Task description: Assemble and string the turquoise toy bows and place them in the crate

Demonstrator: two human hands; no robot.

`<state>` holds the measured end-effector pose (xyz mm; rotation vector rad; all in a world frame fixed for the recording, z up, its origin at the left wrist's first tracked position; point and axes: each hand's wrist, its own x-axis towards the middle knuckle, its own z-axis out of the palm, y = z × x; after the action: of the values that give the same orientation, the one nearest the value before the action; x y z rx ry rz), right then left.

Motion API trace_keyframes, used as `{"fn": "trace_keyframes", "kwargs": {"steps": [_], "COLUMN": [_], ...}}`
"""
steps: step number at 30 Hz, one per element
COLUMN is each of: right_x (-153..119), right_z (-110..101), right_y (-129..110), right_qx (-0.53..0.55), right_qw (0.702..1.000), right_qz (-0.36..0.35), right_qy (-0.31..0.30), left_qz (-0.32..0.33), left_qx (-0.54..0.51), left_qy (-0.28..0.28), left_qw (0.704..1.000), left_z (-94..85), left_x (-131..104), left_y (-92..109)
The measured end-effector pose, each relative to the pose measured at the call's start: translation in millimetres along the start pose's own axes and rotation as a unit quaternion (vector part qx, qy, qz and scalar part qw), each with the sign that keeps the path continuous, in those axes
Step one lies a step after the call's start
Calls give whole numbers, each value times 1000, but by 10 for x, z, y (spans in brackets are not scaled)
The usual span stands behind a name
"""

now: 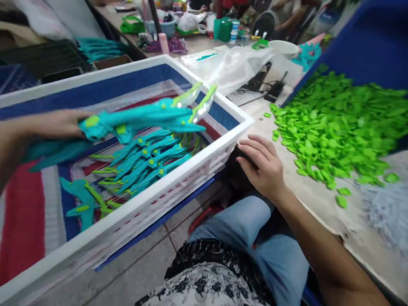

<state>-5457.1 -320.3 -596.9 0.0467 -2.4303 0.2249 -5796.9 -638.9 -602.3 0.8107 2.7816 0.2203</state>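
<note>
My left hand (65,123) is closed around a bunch of turquoise plastic pieces (137,119) with lime-green parts and clear, shiny ends. It holds them above a white plastic crate (134,216); what exactly the pieces are, I cannot tell, and motion blurs them. Beneath, a pile of similar turquoise and green pieces (149,159) lies in the crate. One such piece (83,202) rests apart, nearer the crate's front. My right hand (264,165) holds nothing I can see; its fingers are apart and slightly bent, by the table edge close to the crate's right corner.
Striped red, white and blue sheeting (24,216) lines the crate. Many small lime-green plastic parts (331,131) spill from a blue bin (372,46) onto the table (296,199) at right. A clear plastic bag (229,66) lies behind the crate. Farther back stands a cluttered table with people.
</note>
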Motion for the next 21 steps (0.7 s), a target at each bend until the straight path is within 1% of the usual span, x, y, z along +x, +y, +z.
{"fn": "trace_keyframes", "kwargs": {"steps": [1, 3, 4, 5, 6, 8, 10, 11, 13, 15, 18, 21], "right_x": [197, 464, 532, 562, 563, 524, 485, 476, 480, 496, 510, 500], "right_z": [211, 543, 658, 738, 786, 815, 802, 794, 787, 789, 789, 780], "right_y": [-3, -25, -39, -51, -60, -65, -60, -57, -57, -64, -80, -89], "right_qx": [2, -2, -4, -8, -12, -18, -19, -19, -19, -19, -19, -18], "right_qw": [999, 995, 993, 993, 994, 995, 996, 996, 996, 996, 995, 995], "right_qz": [-31, -76, -86, -86, -79, -61, -54, -54, -51, -46, -35, -26], "right_qy": [-26, -68, -79, -82, -80, -71, -70, -71, -74, -79, -91, -95], "left_qz": [16, 36, 38, 39, 43, 56, 57, 57, 69, 86, 81, 82], "left_qx": [-54, -150, -181, -203, -217, -230, -224, -225, -241, -262, -273, -290], "left_qy": [-49, -138, -162, -173, -175, -175, -180, -180, -178, -179, -201, -209], "left_qw": [997, 978, 969, 963, 960, 956, 956, 956, 952, 944, 937, 930], "left_z": [164, 518, 708, 903, 1100, 1473, 1784, 1908, 2094, 2219, 2357, 2456], "left_x": [34, 125, 181, 238, 289, 356, 362, 346, 296, 248, 207, 183], "left_y": [-212, -535, -649, -736, -798, -856, -838, -808, -725, -635, -534, -492]}}
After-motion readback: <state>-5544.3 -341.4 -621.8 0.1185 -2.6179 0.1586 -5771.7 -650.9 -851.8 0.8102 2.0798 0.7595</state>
